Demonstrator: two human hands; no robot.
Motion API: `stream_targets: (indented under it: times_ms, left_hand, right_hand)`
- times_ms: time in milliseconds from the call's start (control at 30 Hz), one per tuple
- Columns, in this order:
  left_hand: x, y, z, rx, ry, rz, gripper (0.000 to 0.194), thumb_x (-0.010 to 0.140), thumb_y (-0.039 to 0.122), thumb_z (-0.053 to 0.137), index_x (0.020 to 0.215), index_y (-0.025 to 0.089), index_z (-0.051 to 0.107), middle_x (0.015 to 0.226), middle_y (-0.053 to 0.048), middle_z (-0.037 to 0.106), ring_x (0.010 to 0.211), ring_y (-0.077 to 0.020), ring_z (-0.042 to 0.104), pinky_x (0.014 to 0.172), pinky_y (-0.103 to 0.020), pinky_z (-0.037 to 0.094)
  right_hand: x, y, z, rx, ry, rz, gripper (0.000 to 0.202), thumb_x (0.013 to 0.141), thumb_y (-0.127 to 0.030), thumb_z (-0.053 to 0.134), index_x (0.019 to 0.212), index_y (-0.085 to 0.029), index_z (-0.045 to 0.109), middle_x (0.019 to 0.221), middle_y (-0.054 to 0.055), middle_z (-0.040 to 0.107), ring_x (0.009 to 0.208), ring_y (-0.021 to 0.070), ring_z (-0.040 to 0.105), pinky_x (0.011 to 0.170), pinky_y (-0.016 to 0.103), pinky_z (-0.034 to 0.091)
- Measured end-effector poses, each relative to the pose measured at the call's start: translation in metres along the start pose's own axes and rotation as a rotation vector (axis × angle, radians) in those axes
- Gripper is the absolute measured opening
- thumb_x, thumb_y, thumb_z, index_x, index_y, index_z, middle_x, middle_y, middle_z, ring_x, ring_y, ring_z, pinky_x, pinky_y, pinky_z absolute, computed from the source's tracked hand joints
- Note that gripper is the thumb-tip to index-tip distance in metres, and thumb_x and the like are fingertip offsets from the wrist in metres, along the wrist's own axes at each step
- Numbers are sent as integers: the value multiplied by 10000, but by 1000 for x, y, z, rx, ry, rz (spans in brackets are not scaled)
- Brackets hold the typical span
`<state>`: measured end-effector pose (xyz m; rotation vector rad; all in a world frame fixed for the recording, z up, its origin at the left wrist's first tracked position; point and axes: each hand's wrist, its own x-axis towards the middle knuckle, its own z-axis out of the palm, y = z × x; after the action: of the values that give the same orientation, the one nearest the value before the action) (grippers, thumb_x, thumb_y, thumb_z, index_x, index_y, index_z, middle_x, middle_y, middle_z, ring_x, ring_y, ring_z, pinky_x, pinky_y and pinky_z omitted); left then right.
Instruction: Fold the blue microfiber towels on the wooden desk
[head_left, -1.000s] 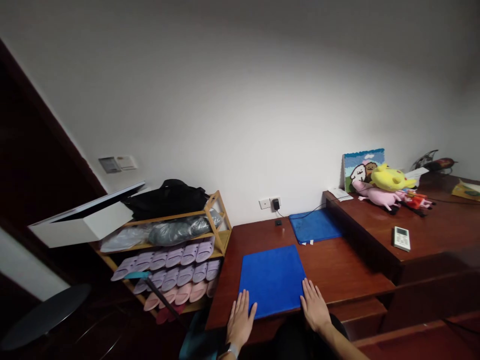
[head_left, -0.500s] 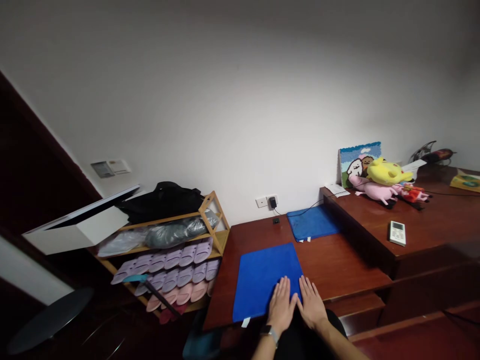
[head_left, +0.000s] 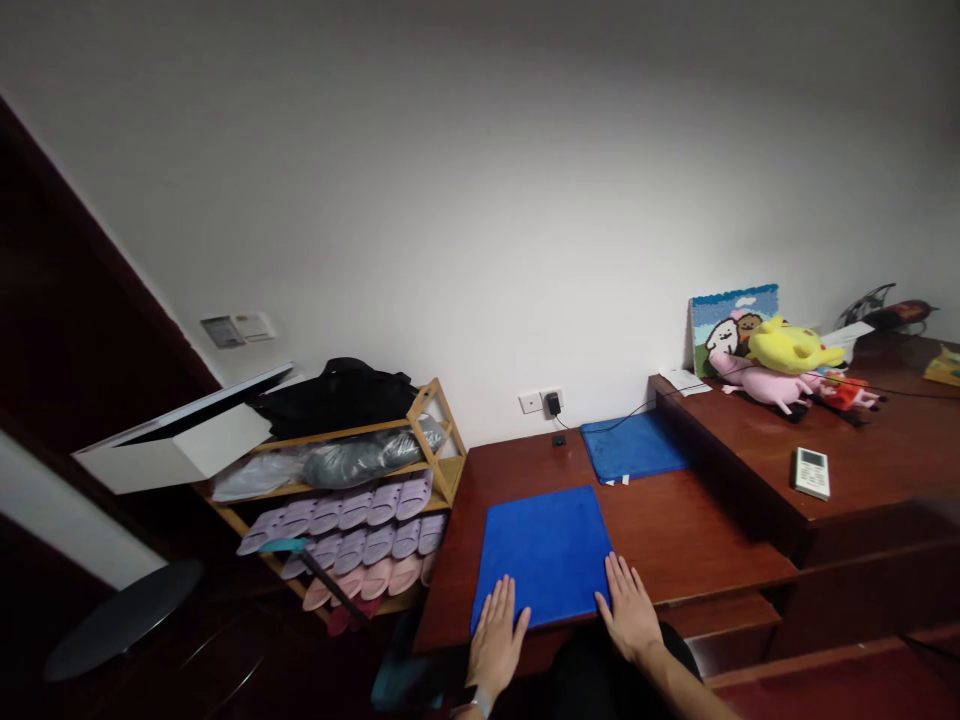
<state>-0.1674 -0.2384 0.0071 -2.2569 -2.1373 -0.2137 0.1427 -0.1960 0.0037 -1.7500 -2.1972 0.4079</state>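
Observation:
A blue cloth (head_left: 546, 550) lies spread flat on the brown wooden desk (head_left: 510, 465), close to its front edge. My left hand (head_left: 496, 635) rests palm down on the cloth's near left corner, fingers stretched out. At the cloth's near right corner my right hand (head_left: 627, 605) lies flat, its fingers straight and slightly apart. Neither hand grips anything. Farther back, against the wall, lies a second blue cloth (head_left: 636, 445) with small white tags on its near edge.
To the left stands a wooden rack (head_left: 442, 440) with several slippers (head_left: 352, 508) and a black bag (head_left: 337, 395). On the higher desk at right are plush toys (head_left: 795, 347), a white remote (head_left: 811, 473) and a picture (head_left: 731, 315). A black plug (head_left: 553, 403) sits in the wall socket.
My left hand has slid left across the cloth to its near left corner, away from my right hand. The right hand stays near the right corner. The view has shifted slightly.

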Motion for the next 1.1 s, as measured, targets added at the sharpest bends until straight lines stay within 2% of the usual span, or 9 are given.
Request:
stream_targets:
  times_ms: [100, 200, 367, 533, 800, 967, 1100]
  left_hand:
    - [-7, -26, -2, -17, 7, -65, 703, 1069, 581, 233, 1649, 183, 263, 1705, -86, 282, 1573, -262, 279, 1290, -496, 298]
    - [-10, -34, 0, -39, 23, -119, 726, 1064, 588, 234, 1639, 151, 292, 1706, -100, 283, 1579, -262, 261, 1292, -477, 289]
    - [-12, -32, 4, -70, 83, -134, 719, 1063, 571, 243, 1639, 143, 299, 1704, -104, 298, 1580, -271, 268, 1291, -484, 288]
    - [-11, -30, 8, -67, 100, -140, 725, 1060, 572, 250, 1639, 138, 297, 1702, -104, 305, 1580, -269, 269, 1289, -475, 294]
    - [-12, -28, 13, -57, 139, -149, 726, 1055, 581, 274, 1643, 156, 292, 1692, -106, 328, 1574, -286, 289, 1282, -500, 313]
    - [-14, -33, 19, -70, 167, -144, 709, 1055, 578, 286, 1651, 193, 272, 1695, -75, 330, 1568, -277, 305, 1282, -496, 319]
    - [-15, -36, 23, -66, 166, -140, 716, 1054, 580, 295, 1658, 198, 245, 1700, -68, 323, 1567, -265, 312, 1282, -483, 324]
  right_hand:
    - [1, 1, 2, -7, -7, 9, 755, 1031, -568, 245, 1640, -124, 287, 1716, 64, 196, 1599, 256, 170, 1316, 462, 140]
    - [1, 3, 5, -10, -11, 9, 759, 1029, -576, 246, 1644, -134, 277, 1719, 65, 197, 1599, 258, 170, 1316, 465, 136]
    - [2, 5, 7, -38, -6, 15, 752, 1028, -569, 269, 1647, -142, 272, 1719, 67, 215, 1601, 256, 164, 1313, 457, 145]
    - [8, 2, -3, -55, -97, 50, 784, 1024, -605, 235, 1642, -123, 266, 1717, 70, 207, 1600, 245, 169, 1310, 446, 133]
    - [57, -8, -22, -62, -84, 79, 729, 1041, -531, 189, 1649, -134, 252, 1715, 71, 229, 1597, 244, 188, 1300, 463, 155]
    - [76, -3, -13, -105, -125, 100, 714, 1040, -476, 195, 1642, -97, 261, 1716, 83, 231, 1594, 265, 195, 1300, 464, 156]
    - [71, 3, -1, -105, -33, 62, 713, 1041, -481, 196, 1653, -115, 206, 1728, 45, 185, 1605, 236, 148, 1309, 448, 120]
